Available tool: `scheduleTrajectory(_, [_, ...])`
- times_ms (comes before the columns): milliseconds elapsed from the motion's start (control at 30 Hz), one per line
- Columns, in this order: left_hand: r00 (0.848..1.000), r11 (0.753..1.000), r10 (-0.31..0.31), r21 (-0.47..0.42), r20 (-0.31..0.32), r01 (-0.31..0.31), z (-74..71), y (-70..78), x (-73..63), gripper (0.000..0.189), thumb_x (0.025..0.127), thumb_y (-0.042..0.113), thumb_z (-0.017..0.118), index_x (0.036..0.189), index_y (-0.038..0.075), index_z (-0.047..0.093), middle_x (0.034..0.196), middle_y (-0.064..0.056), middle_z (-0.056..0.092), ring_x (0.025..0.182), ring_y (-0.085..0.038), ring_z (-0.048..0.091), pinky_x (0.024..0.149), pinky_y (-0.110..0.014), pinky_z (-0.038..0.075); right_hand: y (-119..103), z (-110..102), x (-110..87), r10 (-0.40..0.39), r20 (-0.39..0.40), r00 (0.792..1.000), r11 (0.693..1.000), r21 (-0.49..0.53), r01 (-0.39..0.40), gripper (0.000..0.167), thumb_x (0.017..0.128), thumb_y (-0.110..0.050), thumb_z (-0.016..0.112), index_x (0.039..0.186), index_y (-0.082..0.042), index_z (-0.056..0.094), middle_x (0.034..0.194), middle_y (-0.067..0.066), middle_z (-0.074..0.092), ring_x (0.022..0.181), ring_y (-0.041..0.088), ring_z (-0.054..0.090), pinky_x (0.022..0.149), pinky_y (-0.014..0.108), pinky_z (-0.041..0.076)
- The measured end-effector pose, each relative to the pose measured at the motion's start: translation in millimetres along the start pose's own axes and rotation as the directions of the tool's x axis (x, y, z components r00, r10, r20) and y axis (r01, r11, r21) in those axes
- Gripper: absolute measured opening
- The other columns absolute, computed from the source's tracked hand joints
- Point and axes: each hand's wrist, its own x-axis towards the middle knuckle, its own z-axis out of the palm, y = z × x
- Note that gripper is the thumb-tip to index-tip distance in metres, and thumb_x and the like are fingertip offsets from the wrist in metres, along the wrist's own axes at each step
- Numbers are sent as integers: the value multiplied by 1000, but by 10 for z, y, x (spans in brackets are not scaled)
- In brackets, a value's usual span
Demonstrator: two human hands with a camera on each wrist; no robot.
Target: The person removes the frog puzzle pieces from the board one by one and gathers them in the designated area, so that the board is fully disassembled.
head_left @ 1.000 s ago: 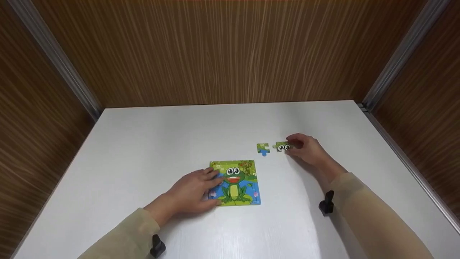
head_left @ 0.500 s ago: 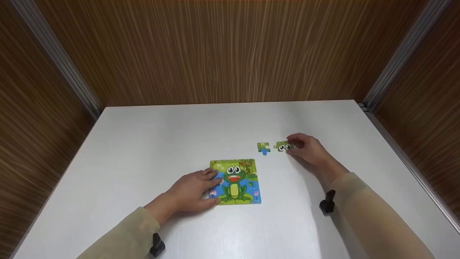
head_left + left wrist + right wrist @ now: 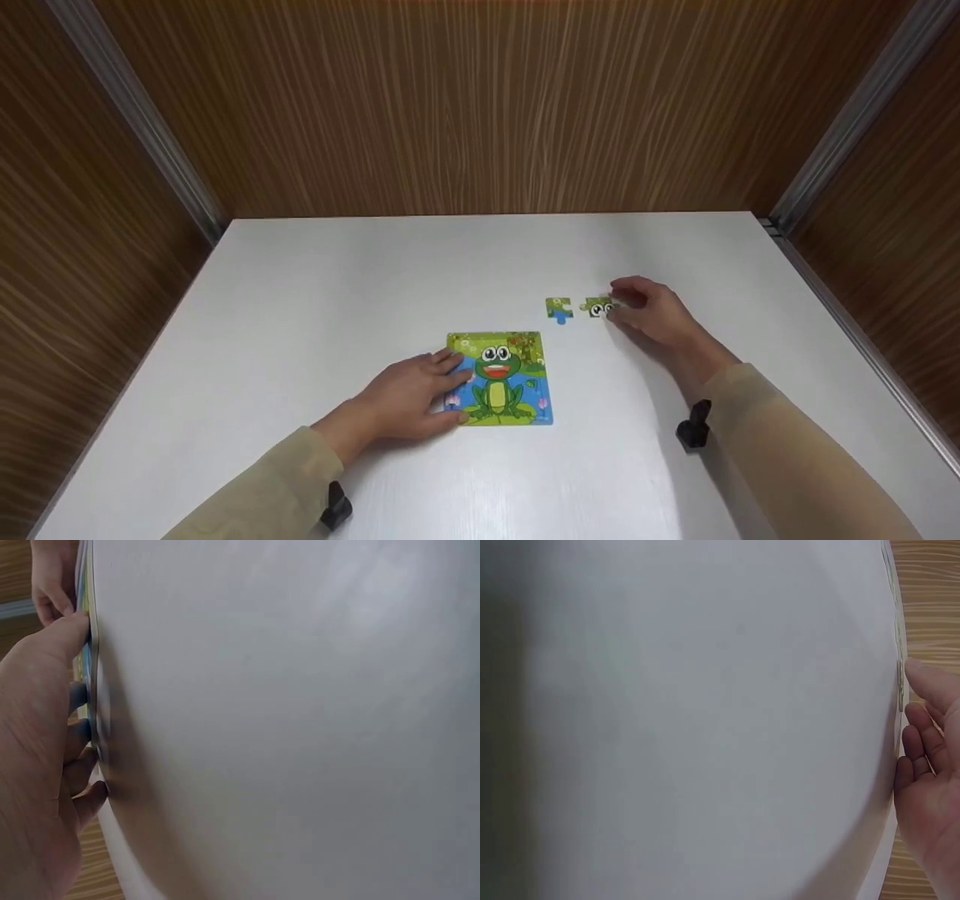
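Observation:
A square puzzle board [image 3: 501, 386] with a green frog picture lies flat on the white table. My left hand [image 3: 409, 397] rests at its left side, fingers spread over the edge and thumb at the lower edge. Beyond the board, to its right, my right hand [image 3: 660, 311] holds a green puzzle piece [image 3: 598, 307] with two frog eyes between thumb and fingertips, low at the tabletop. The hand hides that piece's right end. Just left of it lies a green and blue puzzle piece [image 3: 559, 308], apart from it. The right wrist view shows only a thin edge beside the thumb [image 3: 924, 679].
The white table [image 3: 337, 292] is boxed in by a wood-grain back panel [image 3: 480, 112] and side panels with metal corner strips. Black wrist mounts [image 3: 694, 426] stick out below both sleeves.
The whole scene shifts slightly to the right as the head view turns. Both hands stay in nearly the same places by the board and the eye piece.

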Motion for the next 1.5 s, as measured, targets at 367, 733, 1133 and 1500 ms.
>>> scheduleTrajectory(367, [1000,1000,-10,8,23,10,-4,18,22,70,103,59,53,158,15,53,165,-13,43,155,-32,36,122,-51,36,-375,121,-110,-197,-11,980,975,-103,195,47,100,-13,73,144,-2,61,139,19,63,130,37,57,112,53,45])
scheduleTrajectory(733, [998,998,-22,52,52,20,-96,87,113,69,102,58,55,155,14,57,162,-15,48,153,-35,40,124,-56,31,-764,573,-205,-381,189,905,905,-125,407,41,96,-7,79,134,-1,69,127,17,71,114,36,66,99,52,55])
scheduleTrajectory(1133, [996,995,63,70,59,-67,-78,363,403,72,106,58,50,164,17,43,169,-11,38,157,-30,34,127,-48,28,-811,846,-179,-419,303,856,873,-124,471,40,93,-1,78,132,1,70,124,17,72,110,32,69,96,51,58])
scheduleTrajectory(1500, [992,995,53,79,116,-62,-43,437,471,68,106,56,50,163,18,45,170,-11,35,157,-30,33,125,-46,31,-754,911,-148,-335,347,876,907,-132,399,38,95,-5,79,132,-3,71,122,8,72,114,26,67,102,46,55])
